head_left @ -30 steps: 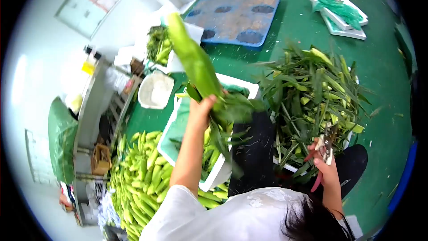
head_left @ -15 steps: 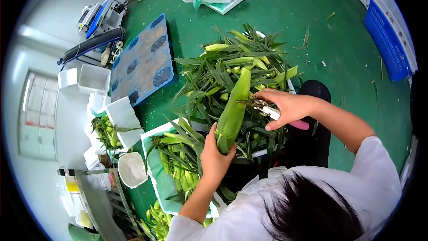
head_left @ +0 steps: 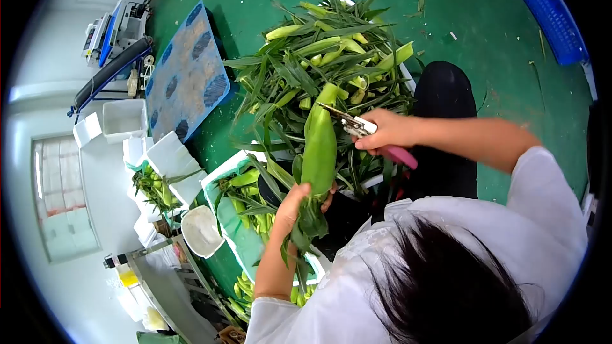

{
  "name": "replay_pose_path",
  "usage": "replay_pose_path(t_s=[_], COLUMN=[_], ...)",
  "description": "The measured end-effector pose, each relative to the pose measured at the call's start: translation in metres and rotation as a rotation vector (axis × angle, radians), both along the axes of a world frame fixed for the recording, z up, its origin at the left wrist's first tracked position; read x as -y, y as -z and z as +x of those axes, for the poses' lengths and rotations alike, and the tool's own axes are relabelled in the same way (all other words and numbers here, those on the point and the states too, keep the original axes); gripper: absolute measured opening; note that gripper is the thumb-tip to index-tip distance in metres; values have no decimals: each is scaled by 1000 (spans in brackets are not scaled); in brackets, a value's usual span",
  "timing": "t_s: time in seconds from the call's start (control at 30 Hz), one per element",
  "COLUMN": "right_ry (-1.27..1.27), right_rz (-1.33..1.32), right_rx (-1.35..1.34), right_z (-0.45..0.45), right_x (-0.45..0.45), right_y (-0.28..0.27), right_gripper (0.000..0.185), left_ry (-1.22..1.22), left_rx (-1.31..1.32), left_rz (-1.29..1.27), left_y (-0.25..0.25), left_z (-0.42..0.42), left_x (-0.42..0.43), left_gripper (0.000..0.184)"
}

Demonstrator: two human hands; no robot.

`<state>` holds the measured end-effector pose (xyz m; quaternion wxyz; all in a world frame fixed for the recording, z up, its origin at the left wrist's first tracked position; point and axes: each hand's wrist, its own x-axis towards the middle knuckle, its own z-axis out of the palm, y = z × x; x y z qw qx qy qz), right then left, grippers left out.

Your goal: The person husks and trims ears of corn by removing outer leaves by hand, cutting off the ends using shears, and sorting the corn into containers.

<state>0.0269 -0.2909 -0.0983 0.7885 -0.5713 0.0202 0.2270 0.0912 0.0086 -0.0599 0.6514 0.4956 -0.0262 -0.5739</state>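
My left hand (head_left: 296,202) is wrapped around the lower part of an ear of corn (head_left: 320,150) in its green husk. The ear stands nearly upright, and loose leaves (head_left: 310,220) hang below the grip. In my right hand (head_left: 389,129) is a pair of pruning shears (head_left: 350,122) with a pink handle. Their blades point left and reach the narrow upper end of the ear; whether they are open or closed on it I cannot make out. Behind the ear lies a heap of cut husks and leaves (head_left: 319,48).
To the left, a white foam box (head_left: 220,178) with green lining holds ears of corn. A white bucket (head_left: 203,232) stands beside it. Farther off are a blue-edged pallet (head_left: 185,73), a foam box with more corn (head_left: 178,159), and a blue crate (head_left: 548,13) at right.
The ear is more upright, and the shears have come up to its top end. Leaves now hang beneath my left hand. The whole view has shifted somewhat.
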Motion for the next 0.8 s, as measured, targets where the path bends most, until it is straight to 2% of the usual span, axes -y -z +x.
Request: replay_pose_path(t_s=[0.07, 0.13, 0.17, 0.2, 0.23, 0.27, 0.3, 0.33, 0.37, 0.4, 0.43, 0.47, 0.53, 0.57, 0.6, 0.63, 0.67, 0.73, 0.77, 0.8], right_ry=[143, 426, 599, 771, 888, 773, 638, 467, 335, 280, 146, 135, 146, 163, 185, 103, 58, 112, 128, 274], right_rz=[421, 627, 741, 853, 879, 955, 752, 631, 525, 225, 72, -112, -192, 54, 301, 734, 579, 547, 633, 704], right_rx=[-179, -273, -244, -216, -251, -269, -257, -295, -488, -556, -468, -399, -305, -402, -499, -610, -597, -608, -537, -440], right_z=[-13, -17, -12, -4, -1, -4, -11, -20, -27, -35, -45, -51, -58, -60, -65, -75, -84, -98, -98, -93], right_x=[-19, -43, -46, -49, -36, -17, -7, 2, 5, 2, 3, 3, 15, 24, 32, 42, 45, 33, 26, 17], right_y=[-6, -16, -7, 7, 25, 46, 72, 70, 68, 54, 64, 54, 33, 8, -15, -23, -25, -52, -62, -94], right_gripper=[30, 24, 24, 24, 26, 27, 28, 29, 27, 33, 39, 42, 43, 39, 35, 32, 28, 30, 36, 42], left_ry=[-103, -152, -141, -447, -519, -585, -582, -548, -579, -611, -559, -596, -645, -685, -593, -517, -454, -342, -253, -166], left_rx=[-182, -294, 143, 490, 484, 492, 611, 762, 853, 938, 878, 933, 1073, 1030, 1153, 1333, 1473, 1746, 1808, 1863], left_rz=[-80, -121, 124, 322, 176, 26, 87, 162, 178, 204, 88, 83, -38, -39, 38, 11, -36, -155, -267, -380], left_y=[6, 3, -7, -4, -9, -18, -46, -66, -73, -77, -79, -81, -75, -74, -78, -74, -73, -79, -74, -68], left_z=[-8, -9, -14, -25, -22, -12, -10, -5, 0, 5, 13, 15, 24, 21, 24, 36, 36, 35, 39, 41], left_x=[9, 29, 36, 46, 38, 27, 28, 28, 31, 33, 26, 32, 34, 38, 43, 51, 62, 88, 100, 111], left_gripper=[69, 72, 81, 83, 81, 78, 74, 66, 64, 63, 64, 72, 56, 63, 63, 62, 58, 49, 48, 46])
